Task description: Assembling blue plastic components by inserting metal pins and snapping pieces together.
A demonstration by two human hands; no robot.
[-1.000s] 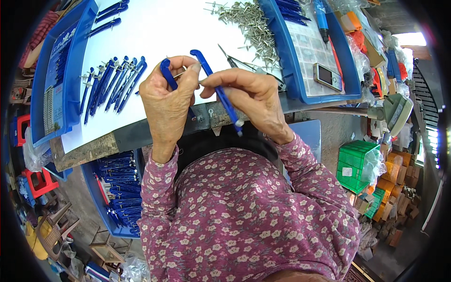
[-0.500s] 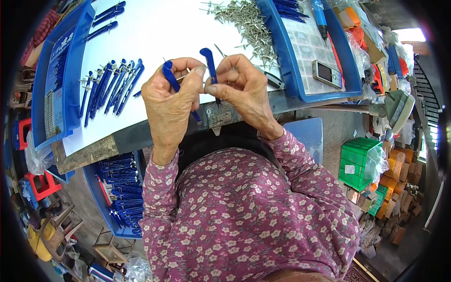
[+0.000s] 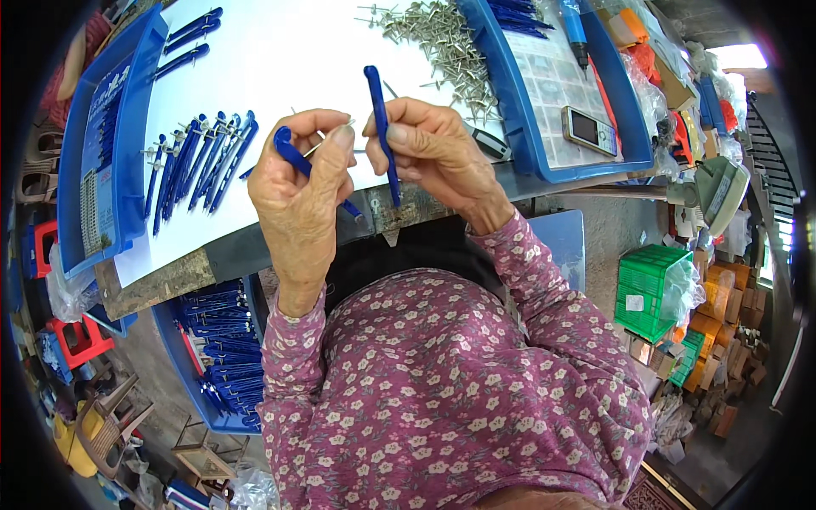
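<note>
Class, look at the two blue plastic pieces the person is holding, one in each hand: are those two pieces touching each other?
Apart. The head view shows the left hand's blue piece and the right hand's blue piece separated by white table surface and fingers.

a small assembly workshop: a white desk [image 3: 280, 76] carries a row of finished blue tools [image 3: 197, 161] and a heap of metal pins [image 3: 442, 38], blue trays [image 3: 561, 93] hold parts, a bin of blue parts [image 3: 223, 357] sits below, and crates [image 3: 650, 293] and boxes [image 3: 722, 323] crowd the floor.
</note>
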